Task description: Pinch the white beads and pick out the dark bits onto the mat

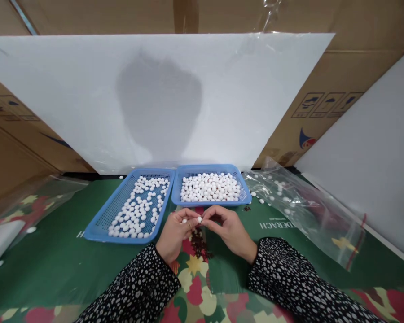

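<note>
My left hand (175, 233) and my right hand (229, 229) meet just in front of two blue trays. Between their fingertips they pinch a small white bead (199, 219); a second white bead (184, 221) rests in my left fingers. Below the hands lies a small pile of dark red bits (199, 244) on the green patterned cloth (70, 264). The left blue tray (97, 229) holds scattered white beads. The right blue tray (210, 169) is packed with white beads.
A clear plastic bag (309, 211) with a few white beads lies to the right. Another plastic bag (27, 202) lies at the left. A white board (155, 98) leans behind the trays, against cardboard boxes (323, 107). A second white board (373, 170) stands at the right.
</note>
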### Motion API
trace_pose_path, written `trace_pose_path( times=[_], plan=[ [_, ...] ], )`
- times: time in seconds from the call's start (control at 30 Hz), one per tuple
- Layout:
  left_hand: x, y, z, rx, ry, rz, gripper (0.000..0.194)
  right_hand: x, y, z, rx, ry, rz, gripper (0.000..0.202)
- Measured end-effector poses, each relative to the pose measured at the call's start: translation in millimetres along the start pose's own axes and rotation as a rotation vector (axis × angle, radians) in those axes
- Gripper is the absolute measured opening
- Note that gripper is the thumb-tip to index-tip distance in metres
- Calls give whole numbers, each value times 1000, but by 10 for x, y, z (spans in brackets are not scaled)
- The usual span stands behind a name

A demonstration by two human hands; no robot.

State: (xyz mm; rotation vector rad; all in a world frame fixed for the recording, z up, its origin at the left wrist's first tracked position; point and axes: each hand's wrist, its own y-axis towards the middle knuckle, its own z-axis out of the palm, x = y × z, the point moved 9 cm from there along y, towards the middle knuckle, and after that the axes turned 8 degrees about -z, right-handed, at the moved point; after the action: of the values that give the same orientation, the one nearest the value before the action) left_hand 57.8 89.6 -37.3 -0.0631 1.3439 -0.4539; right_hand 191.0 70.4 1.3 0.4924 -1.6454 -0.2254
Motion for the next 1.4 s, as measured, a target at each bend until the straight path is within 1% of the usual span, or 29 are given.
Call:
trace_pose_path(
  times=[0.13,0.2,0.27,0.33,0.4,0.47,0.6,0.67,0.7,0.77,0.87,0.93,0.97,1.03,1.13,1.27,1.4],
  plan=[
    [-20,-16,-6,-6,62,20,31,-70,-1,2,-5,47,39,15],
    [-38,-30,0,-12,81,24,32,-61,1,5,-8,63,34,16],
    [-53,-42,23,-11,76,17,34,26,13,29,20,21,-23,15],
    [-59,-50,61,0,55,5,37,152,32,57,61,-67,-105,14],
    [-64,-56,93,8,33,-1,39,239,60,49,85,-156,-156,11],
    [-58,-58,94,0,26,-10,40,271,113,-64,44,-252,-184,10],
    [7,-33,4,-31,-10,-86,43,282,234,-509,-158,-497,-265,15],
    [22,-11,-45,-28,-96,-113,42,271,262,-628,-183,-586,-301,21],
    [22,-1,-59,-18,-147,-120,40,269,260,-631,-168,-612,-321,22],
    [19,15,-71,4,-232,-136,32,253,226,-507,-68,-611,-347,22],
    [19,16,-80,2,-265,-153,16,135,106,-106,214,-534,-296,19],
    [7,6,-82,-12,-230,-142,17,16,15,118,354,-523,-223,16],
    [-2,0,-81,-20,-204,-129,20,-41,-17,186,389,-535,-190,14],
    [-26,-11,-75,-31,-152,-98,24,-139,-46,246,406,-565,-134,11],
    [-46,-14,-45,-17,-79,-64,31,-224,-43,245,377,-590,-83,9],
    [-21,2,-39,-1,-62,-56,37,-234,-31,227,351,-531,-48,15],
    [25,21,-74,-27,-87,-57,41,-204,-26,194,321,-482,-23,19]
  ],
)
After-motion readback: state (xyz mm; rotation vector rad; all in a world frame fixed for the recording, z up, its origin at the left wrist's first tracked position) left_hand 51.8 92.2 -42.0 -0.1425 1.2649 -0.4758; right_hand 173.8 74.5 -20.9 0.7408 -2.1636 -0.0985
